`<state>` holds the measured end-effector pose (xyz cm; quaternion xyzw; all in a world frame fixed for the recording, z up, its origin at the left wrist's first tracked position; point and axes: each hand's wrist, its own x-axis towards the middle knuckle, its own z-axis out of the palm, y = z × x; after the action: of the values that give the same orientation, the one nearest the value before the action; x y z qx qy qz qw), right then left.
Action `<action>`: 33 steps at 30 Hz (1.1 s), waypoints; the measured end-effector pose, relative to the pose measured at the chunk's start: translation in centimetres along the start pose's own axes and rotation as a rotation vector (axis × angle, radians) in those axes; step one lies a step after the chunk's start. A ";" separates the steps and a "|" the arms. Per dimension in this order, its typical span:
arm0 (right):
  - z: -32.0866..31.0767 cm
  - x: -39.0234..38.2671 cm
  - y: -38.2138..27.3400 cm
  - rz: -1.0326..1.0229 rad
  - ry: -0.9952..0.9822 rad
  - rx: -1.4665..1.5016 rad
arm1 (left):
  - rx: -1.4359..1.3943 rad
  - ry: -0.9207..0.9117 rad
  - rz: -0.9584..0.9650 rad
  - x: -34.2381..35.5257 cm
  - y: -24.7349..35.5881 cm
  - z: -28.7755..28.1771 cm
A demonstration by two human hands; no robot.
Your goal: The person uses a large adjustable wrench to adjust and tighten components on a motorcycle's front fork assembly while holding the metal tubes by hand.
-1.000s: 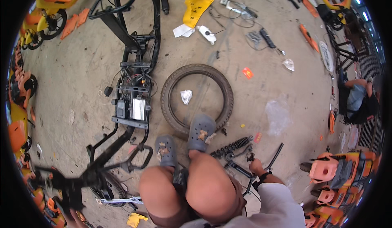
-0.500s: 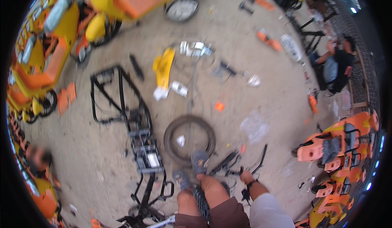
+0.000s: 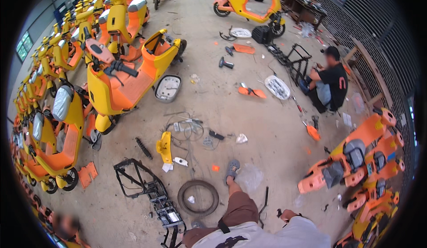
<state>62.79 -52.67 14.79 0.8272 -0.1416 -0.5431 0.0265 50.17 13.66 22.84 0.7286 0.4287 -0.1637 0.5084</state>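
My right hand (image 3: 288, 215) is low at the right, its fingers curled. A small dark piece shows at the fingertips, too small to make out. Close to its left lies a thin bent black bar (image 3: 265, 203) on the floor. My left hand is not in view. Left of my legs stretches a bare black scooter frame (image 3: 156, 194), its near end cut off by the lower edge. A black tyre (image 3: 183, 203) lies flat between the frame and my outstretched leg, with a crumpled white scrap (image 3: 191, 199) inside its ring.
Yellow-and-orange scooters (image 3: 114, 86) crowd the left; more scooter bodies (image 3: 351, 157) stand right. A person (image 3: 329, 86) crouches beside another black frame (image 3: 291, 63). A yellow panel (image 3: 164, 148), a black shock absorber (image 3: 143, 148), cables and clear plastic film (image 3: 250, 177) lie ahead.
My view has tilted up and shows more of the hall. One foot has stepped forward past the tyre. My right hand has come away from the black bars.
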 end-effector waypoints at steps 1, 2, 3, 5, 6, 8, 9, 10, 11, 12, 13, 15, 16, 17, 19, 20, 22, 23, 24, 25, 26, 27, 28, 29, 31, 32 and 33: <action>-3.1 1.6 -1.3 -0.043 -0.035 -0.024 | -0.013 -0.010 -0.009 1.5 2.1 0.9; -5.6 2.8 -3.2 -0.164 -0.026 -0.088 | -0.019 -0.018 -0.027 2.4 3.9 1.9; -7.6 6.6 -4.2 -0.350 0.040 -0.132 | -0.021 -0.028 -0.053 3.5 5.5 3.1; -14.3 10.2 -11.1 -0.256 -0.139 -0.096 | -0.022 -0.030 -0.131 4.0 6.9 5.5; -18.5 11.7 -12.7 -0.551 -0.193 -0.354 | -0.041 -0.061 -0.162 4.0 7.3 6.7; -23.0 12.8 -15.8 -0.526 0.392 0.192 | -0.077 -0.142 -0.207 5.0 8.3 7.9; -26.6 11.4 -17.7 -0.511 0.656 0.387 | -0.086 -0.213 -0.199 8.0 9.4 8.3; -30.9 10.1 -19.5 -0.536 0.567 0.495 | -0.116 -0.235 -0.210 9.4 10.4 8.3; -35.0 9.1 -21.9 -0.568 0.473 0.607 | -0.155 -0.232 -0.217 11.1 12.1 8.1; -39.4 7.1 -24.4 -0.565 0.367 0.668 | -0.199 -0.196 -0.229 13.1 14.4 8.2; -44.0 4.4 -26.8 -0.565 0.260 0.717 | -0.250 -0.154 -0.246 14.6 16.4 8.4; -50.3 5.2 -29.9 -0.563 0.191 0.673 | -0.195 -0.070 -0.243 15.5 27.6 8.6; -52.4 7.3 -30.0 -0.551 0.215 0.613 | -0.208 -0.054 -0.216 17.8 31.1 8.6; -54.3 8.8 -29.7 -0.533 0.235 0.554 | -0.157 -0.089 -0.160 20.9 33.1 8.8; -57.5 12.0 -30.2 -0.455 0.179 0.548 | -0.295 -0.148 -0.235 27.4 35.4 9.0; -59.2 13.6 -30.6 -0.421 0.151 0.540 | -0.247 -0.144 -0.261 30.4 36.7 9.4; -61.8 16.3 -32.5 -0.353 0.081 0.578 | -0.079 -0.157 -0.200 35.0 41.2 9.1; -63.4 16.5 -33.8 -0.314 0.034 0.671 | 0.033 -0.153 -0.155 37.4 43.8 8.4; -64.1 17.6 -34.7 -0.198 0.043 0.748 | 0.148 -0.158 -0.109 39.8 46.7 8.1; -65.5 19.0 -35.8 -0.027 -0.010 0.827 | 0.221 -0.135 -0.053 43.2 50.0 7.1; -67.5 18.0 -36.1 -0.097 0.003 0.525 | 0.305 -0.132 -0.010 46.6 53.2 6.4; -69.8 18.8 -37.4 -0.231 -0.055 0.200 | 0.301 -0.089 0.097 50.7 56.3 5.8; -71.8 18.5 -37.0 -0.223 -0.165 0.259 | 0.162 -0.086 0.094 52.9 58.6 5.7; -74.6 17.0 -38.7 -0.196 -0.224 0.315 | 0.034 -0.061 0.100 55.0 61.8 4.4; -79.5 15.1 -42.3 -0.124 -0.273 0.441 | -0.224 -0.163 0.064 59.1 69.8 1.8; -81.7 14.5 -43.8 -0.100 -0.273 0.474 | -0.073 -0.146 0.114 60.9 74.4 0.8; -83.4 15.5 -45.4 -0.077 -0.266 0.479 | -0.059 -0.130 0.101 63.7 77.5 0.1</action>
<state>153.37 -22.42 26.07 0.7360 -0.2368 -0.5986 -0.2095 148.37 33.78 26.37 0.7219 0.3622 -0.1720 0.5640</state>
